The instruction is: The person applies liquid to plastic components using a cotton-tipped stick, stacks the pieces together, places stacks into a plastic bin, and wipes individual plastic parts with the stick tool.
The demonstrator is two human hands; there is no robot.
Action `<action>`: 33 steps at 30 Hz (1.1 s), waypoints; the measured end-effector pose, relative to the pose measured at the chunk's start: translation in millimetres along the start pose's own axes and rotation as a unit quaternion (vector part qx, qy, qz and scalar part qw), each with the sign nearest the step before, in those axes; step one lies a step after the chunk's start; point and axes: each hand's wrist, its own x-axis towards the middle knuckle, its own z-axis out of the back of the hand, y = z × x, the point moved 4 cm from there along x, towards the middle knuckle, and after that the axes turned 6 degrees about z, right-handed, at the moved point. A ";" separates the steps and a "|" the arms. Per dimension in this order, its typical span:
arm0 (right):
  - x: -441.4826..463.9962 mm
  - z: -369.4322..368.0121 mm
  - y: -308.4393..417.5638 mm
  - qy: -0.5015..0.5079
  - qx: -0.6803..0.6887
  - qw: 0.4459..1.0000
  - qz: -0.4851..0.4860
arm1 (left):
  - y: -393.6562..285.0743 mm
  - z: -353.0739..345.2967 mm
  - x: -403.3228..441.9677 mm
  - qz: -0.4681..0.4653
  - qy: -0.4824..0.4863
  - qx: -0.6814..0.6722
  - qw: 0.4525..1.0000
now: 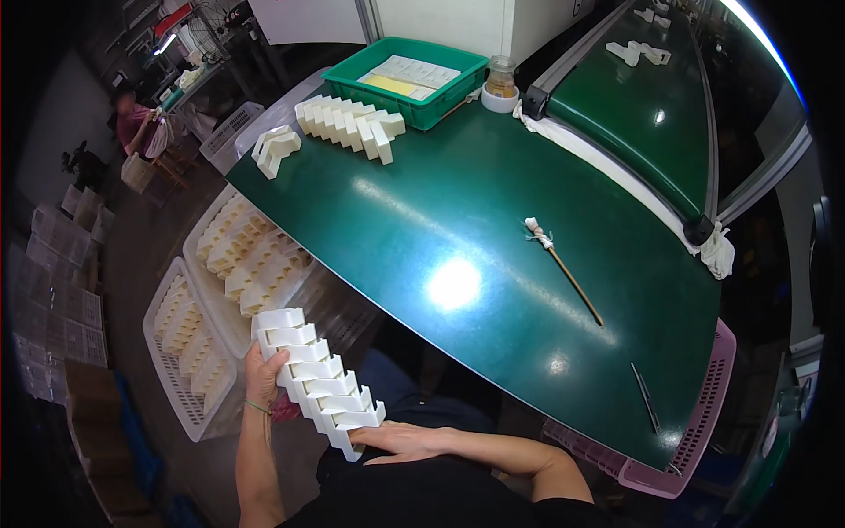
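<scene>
A row of several nested white angled plastic parts (321,378) is held between my two hands, off the table's left front edge and above my lap. My left hand (264,374) grips the upper left end, its thumb over the side of the parts. At the lower right end, my right hand (400,440) holds the last part, with its fingertips partly hidden behind it. On the green table (414,229), a similar row of white parts (348,123) stands at the far left, and a few more parts (276,150) sit at the corner.
Left of the table, a white crate (216,295) and a perforated basket (189,422) hold similar parts. A green tray (458,97) with papers, a jar (502,77), a cloth-tipped stick (572,282) and tweezers (645,398) are on the table. A conveyor (607,106) runs behind; another person (136,123) sits far left.
</scene>
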 end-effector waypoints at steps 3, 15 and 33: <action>-37.0 31.9 6.5 -0.063 0.080 0.995 0.001 | 5.1 2.1 15.2 0.002 0.025 0.028 0.999; -172.8 212.6 85.0 -0.464 -0.590 0.554 -0.361 | 11.5 -21.0 48.4 0.007 0.132 0.011 0.991; -13.3 236.3 43.2 -0.443 -0.341 0.819 -0.132 | -14.2 -24.6 27.4 -0.042 0.116 0.031 0.992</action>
